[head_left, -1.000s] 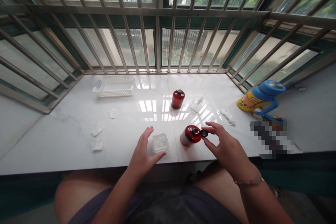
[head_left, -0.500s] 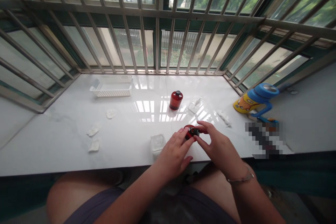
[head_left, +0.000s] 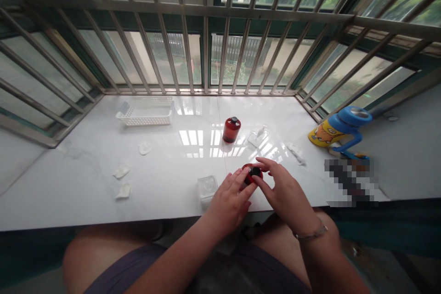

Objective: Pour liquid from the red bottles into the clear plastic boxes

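A small red bottle (head_left: 247, 166) with a black cap (head_left: 255, 172) is at the table's front edge, largely covered by my hands. My left hand (head_left: 229, 195) wraps its fingers over the bottle's left side. At the cap, the thumb and curved fingers of my right hand (head_left: 284, 190) close in from the right. Farther back stands a second red translucent bottle (head_left: 231, 130), upright with a black top. Left of my left hand sits a clear plastic box (head_left: 207, 190), its contents hard to make out.
A white perforated basket (head_left: 146, 120) lies at the back left. Crumpled white tissues (head_left: 145, 148) are scattered on the left. Clear packaging (head_left: 257, 138) and a white wad (head_left: 295, 153) lie right of centre. A blue-and-yellow bottle (head_left: 327, 134) stands at right. Metal bars (head_left: 220, 11) fence the window.
The black cap has turned more upright towards me. My right hand has shifted slightly left with it. My left hand stays on the bottle, and the view has moved a little.
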`<state>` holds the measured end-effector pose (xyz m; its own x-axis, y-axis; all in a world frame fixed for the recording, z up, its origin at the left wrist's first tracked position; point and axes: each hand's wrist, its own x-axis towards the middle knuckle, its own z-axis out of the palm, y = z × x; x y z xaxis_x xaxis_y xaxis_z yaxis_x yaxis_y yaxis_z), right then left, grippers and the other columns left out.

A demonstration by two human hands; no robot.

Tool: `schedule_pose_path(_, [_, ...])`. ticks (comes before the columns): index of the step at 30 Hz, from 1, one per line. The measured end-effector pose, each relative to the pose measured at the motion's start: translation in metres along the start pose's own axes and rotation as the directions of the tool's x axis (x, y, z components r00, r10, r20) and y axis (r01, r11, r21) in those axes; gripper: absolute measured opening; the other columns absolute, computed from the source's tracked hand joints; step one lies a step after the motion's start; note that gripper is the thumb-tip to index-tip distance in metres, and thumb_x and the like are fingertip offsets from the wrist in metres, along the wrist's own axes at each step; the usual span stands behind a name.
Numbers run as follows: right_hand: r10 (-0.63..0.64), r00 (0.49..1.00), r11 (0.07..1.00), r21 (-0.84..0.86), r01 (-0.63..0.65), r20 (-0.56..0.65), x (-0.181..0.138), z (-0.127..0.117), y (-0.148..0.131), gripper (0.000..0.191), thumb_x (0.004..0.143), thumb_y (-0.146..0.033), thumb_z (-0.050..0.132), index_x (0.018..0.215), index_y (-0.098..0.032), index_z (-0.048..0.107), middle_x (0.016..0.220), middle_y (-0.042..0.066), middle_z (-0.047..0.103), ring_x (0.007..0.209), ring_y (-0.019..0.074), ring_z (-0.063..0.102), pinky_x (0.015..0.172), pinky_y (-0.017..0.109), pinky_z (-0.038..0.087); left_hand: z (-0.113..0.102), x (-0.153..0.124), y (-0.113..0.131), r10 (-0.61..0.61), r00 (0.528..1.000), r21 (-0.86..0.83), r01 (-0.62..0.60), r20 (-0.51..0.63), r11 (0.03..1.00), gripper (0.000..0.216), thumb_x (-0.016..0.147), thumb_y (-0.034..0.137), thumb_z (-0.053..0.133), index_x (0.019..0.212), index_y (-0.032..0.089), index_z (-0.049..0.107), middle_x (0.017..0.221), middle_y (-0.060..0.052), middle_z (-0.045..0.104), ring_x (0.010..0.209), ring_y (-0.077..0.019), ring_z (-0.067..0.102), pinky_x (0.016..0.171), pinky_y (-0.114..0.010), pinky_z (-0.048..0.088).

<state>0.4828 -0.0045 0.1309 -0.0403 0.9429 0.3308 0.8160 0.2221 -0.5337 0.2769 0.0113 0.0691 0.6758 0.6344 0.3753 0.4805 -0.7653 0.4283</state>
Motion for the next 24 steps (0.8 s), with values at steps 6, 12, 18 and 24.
schedule_pose_path(6, [0.086,0.993,0.996,0.038,-0.083,-0.086,-0.008,0.009,0.002,0.042,0.104,-0.040,0.064,0.143,-0.028,0.055,0.123,0.008,0.073,0.113,0.0289,0.068,0.101,0.052,0.059,0.000,0.000,0.002,-0.007,1.000,0.030,0.007,-0.003,1.000,0.070,0.097,0.014,0.063,0.163,0.024,0.043,0.179,-0.013,0.028,0.166,-0.0321,0.030,0.131,-0.058,0.042])
schedule_pose_path(12, [0.155,0.982,0.981,0.136,-0.139,-0.112,-0.008,0.012,0.003,0.048,0.100,-0.044,0.070,0.143,-0.029,0.054,0.125,0.007,0.074,0.112,0.0263,0.070,0.100,0.048,0.061,-0.002,0.001,0.002,-0.004,1.000,0.044,0.004,0.013,0.999,0.069,0.096,0.012,0.060,0.162,0.024,0.043,0.179,-0.014,0.029,0.165,-0.0331,0.032,0.130,-0.059,0.042])
schedule_pose_path(18, [0.118,0.992,0.984,0.141,-0.112,-0.038,-0.006,0.005,0.002,0.045,0.104,-0.039,0.064,0.146,-0.030,0.050,0.130,0.006,0.075,0.119,0.0273,0.071,0.105,0.050,0.058,-0.003,0.001,0.002,-0.004,1.000,0.047,0.003,0.019,0.999,0.073,0.096,0.010,0.059,0.165,0.026,0.040,0.179,-0.014,0.028,0.165,-0.0334,0.032,0.129,-0.060,0.042])
schedule_pose_path(24, [0.089,0.995,0.992,0.087,-0.085,-0.040,-0.006,0.003,0.003,0.046,0.104,-0.042,0.064,0.146,-0.030,0.050,0.126,0.007,0.074,0.118,0.0284,0.070,0.106,0.051,0.057,-0.003,0.001,0.003,-0.005,0.999,0.047,0.003,0.031,0.999,0.075,0.094,0.008,0.059,0.165,0.025,0.040,0.180,-0.014,0.027,0.166,-0.0328,0.030,0.130,-0.060,0.041])
